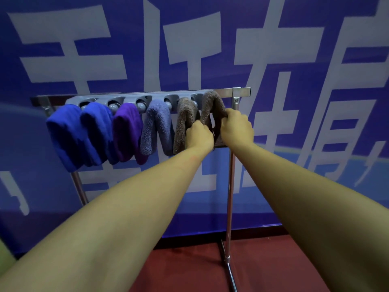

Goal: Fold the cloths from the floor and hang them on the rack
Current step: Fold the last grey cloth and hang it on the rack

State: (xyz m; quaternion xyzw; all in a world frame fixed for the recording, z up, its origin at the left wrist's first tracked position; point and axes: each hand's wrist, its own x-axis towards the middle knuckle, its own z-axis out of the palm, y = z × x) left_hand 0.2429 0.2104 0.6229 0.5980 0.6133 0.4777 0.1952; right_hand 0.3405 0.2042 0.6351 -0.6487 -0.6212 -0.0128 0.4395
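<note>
We have the last brown cloth draped at the rack's right end, left hand and right hand each gripping a side; we should tug both down evenly.

Metal rack on red floor, six folded cloths hung

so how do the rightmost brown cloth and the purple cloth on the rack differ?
The rightmost brown cloth is fuzzy and tan-brown; the purple cloth looks smoother and deep violet. The brown cloth is gripped by both the left hand and right hand; the purple cloth hangs untouched. The brown one sits at the right end of the rack, the purple one third from the left. Both are folded and draped from the rack's holder.
</note>
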